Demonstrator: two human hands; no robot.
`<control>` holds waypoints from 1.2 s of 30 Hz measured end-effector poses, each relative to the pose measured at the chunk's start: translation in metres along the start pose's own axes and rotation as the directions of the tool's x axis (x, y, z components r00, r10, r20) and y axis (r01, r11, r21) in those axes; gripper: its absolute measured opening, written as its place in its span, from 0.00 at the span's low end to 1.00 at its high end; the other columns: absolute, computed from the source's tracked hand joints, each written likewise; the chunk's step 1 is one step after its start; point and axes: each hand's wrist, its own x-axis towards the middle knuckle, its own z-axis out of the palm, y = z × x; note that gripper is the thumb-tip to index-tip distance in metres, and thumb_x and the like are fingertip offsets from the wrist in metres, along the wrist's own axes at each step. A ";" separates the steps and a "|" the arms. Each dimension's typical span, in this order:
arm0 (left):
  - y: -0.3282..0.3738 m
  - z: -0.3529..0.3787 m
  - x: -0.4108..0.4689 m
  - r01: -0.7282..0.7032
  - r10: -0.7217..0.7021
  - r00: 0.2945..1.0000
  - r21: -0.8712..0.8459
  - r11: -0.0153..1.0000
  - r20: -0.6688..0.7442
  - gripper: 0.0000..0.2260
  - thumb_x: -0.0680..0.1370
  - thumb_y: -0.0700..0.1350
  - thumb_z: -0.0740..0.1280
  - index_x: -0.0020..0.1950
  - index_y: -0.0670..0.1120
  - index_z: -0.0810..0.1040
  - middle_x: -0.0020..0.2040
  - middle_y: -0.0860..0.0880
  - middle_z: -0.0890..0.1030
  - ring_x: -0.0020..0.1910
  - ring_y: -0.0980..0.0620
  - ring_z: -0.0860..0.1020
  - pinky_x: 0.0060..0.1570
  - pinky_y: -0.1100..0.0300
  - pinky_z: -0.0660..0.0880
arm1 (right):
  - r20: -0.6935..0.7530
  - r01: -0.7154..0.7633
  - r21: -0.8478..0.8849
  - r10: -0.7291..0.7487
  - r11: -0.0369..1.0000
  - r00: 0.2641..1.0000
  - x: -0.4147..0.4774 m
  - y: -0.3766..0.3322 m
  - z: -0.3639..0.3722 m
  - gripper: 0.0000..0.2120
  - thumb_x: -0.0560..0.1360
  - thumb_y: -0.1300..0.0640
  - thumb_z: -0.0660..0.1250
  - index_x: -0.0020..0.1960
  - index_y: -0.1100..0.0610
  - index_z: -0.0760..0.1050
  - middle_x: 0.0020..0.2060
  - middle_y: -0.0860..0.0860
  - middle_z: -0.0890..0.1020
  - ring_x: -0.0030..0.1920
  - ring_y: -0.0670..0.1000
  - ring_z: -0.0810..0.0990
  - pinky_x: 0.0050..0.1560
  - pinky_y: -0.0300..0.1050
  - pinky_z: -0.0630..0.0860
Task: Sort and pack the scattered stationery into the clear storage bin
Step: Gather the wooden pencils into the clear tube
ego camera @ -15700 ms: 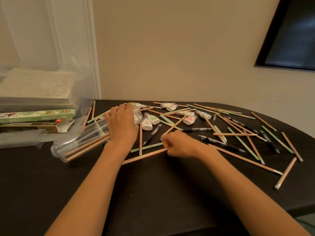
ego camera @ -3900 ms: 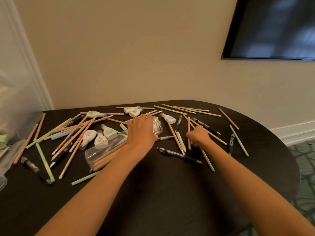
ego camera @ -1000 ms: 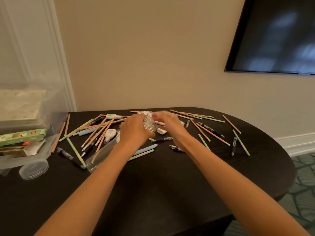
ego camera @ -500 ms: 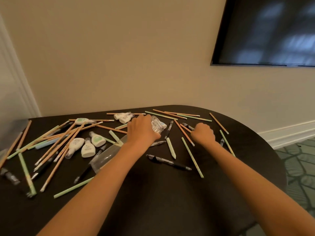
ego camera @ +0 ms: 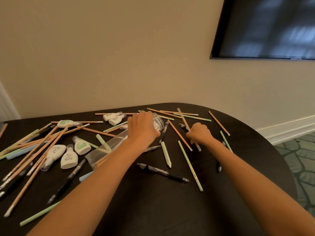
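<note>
A clear plastic tube [ego camera: 109, 149] lies on its side on the dark table [ego camera: 153, 201], with several orange pencils inside. My left hand [ego camera: 142, 129] grips it near its threaded open mouth. My right hand [ego camera: 199, 133] is curled round an orange pencil [ego camera: 183, 119] whose far end tilts up off the table. Orange and green pencils, black pens [ego camera: 162, 172] and white correction-tape bottles [ego camera: 69, 159] lie scattered around both hands. The clear storage bin is out of view.
A dark screen [ego camera: 265, 26] hangs on the beige wall at the upper right. The table's rounded edge runs down the right side, with patterned floor [ego camera: 300, 159] beyond. A dense pile of pencils [ego camera: 34, 143] covers the table's left part.
My right hand has closed on an orange pencil and raised its far end. The view has shifted slightly. My left hand stays on the tube.
</note>
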 end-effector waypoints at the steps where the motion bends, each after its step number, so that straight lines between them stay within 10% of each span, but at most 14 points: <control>1: -0.001 0.000 0.001 0.000 0.000 1.000 0.006 1.000 0.001 0.27 0.72 0.52 0.71 0.67 0.45 0.69 0.62 0.45 0.74 0.62 0.45 0.72 0.58 0.53 0.69 | -0.004 0.013 0.023 -0.012 1.000 1.000 0.004 -0.002 0.003 0.11 0.76 0.59 0.64 0.55 0.64 0.74 0.49 0.58 0.81 0.43 0.52 0.81 0.46 0.45 0.79; 14: -0.022 -0.013 -0.003 0.003 -0.002 1.000 0.031 1.000 -0.014 0.29 0.72 0.53 0.71 0.69 0.45 0.67 0.63 0.45 0.73 0.62 0.45 0.71 0.58 0.53 0.68 | 0.012 0.172 -0.081 -0.172 0.982 0.985 -0.005 -0.023 0.009 0.09 0.80 0.56 0.57 0.49 0.61 0.71 0.41 0.55 0.75 0.37 0.51 0.74 0.42 0.45 0.73; 22: -0.069 -0.035 -0.040 0.118 -0.127 0.989 -0.118 0.986 -0.072 0.27 0.71 0.52 0.72 0.67 0.46 0.70 0.60 0.46 0.75 0.60 0.46 0.73 0.56 0.53 0.69 | 0.319 0.214 0.687 -0.553 0.694 0.770 -0.097 -0.076 -0.015 0.11 0.82 0.58 0.51 0.49 0.59 0.70 0.28 0.52 0.71 0.22 0.46 0.64 0.21 0.34 0.62; 36: -0.117 -0.080 -0.103 0.000 -0.008 0.997 -0.096 0.995 -0.082 0.27 0.71 0.49 0.73 0.67 0.49 0.69 0.62 0.48 0.73 0.62 0.47 0.70 0.62 0.52 0.68 | 0.556 0.422 0.368 -0.560 0.829 0.614 -0.157 -0.109 -0.028 0.13 0.81 0.57 0.56 0.49 0.59 0.78 0.27 0.49 0.74 0.24 0.43 0.64 0.23 0.32 0.60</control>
